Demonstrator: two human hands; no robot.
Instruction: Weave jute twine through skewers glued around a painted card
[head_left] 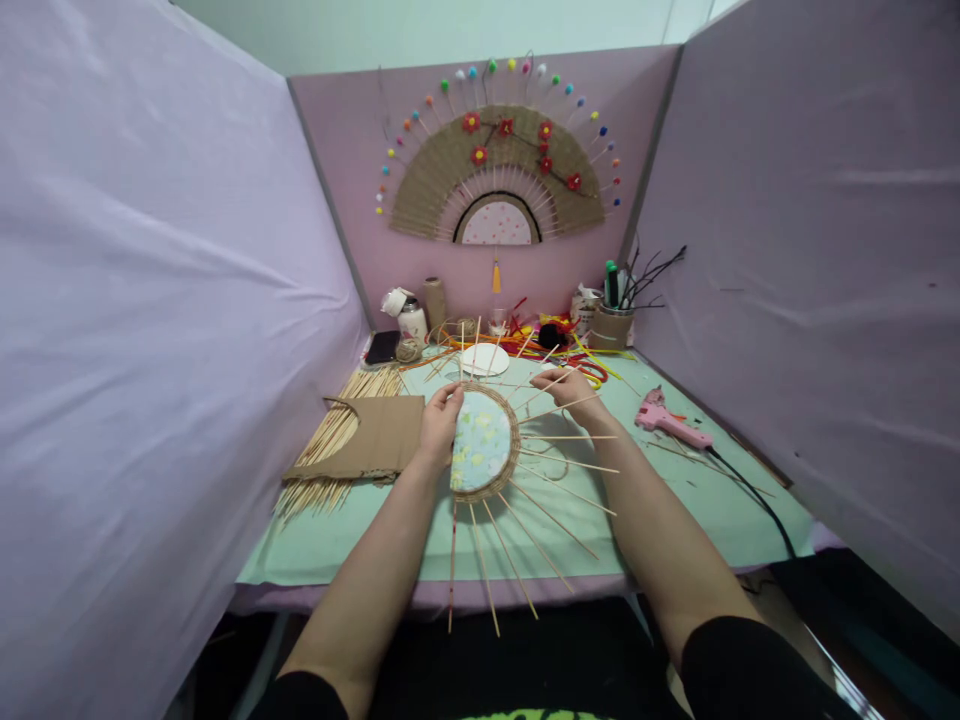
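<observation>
A round disc (480, 442) with a pale blue floral face and a twine-wrapped rim lies on the green mat (675, 500), thin wooden sticks (555, 500) radiating from its edge. My left hand (439, 425) grips the disc's left rim, fingers curled over it. My right hand (566, 390) is closed in a pinch on one of the sticks at the disc's upper right.
A brown cardboard piece (375, 440) lies over a bundle of sticks (337, 440) at left. A pink glue gun (667, 420) with black cord lies right. Jars, twine spool, white disc (484, 358), pipe cleaners and a pen cup (611, 320) crowd the back. Decorated fan (499, 180) hangs on the wall.
</observation>
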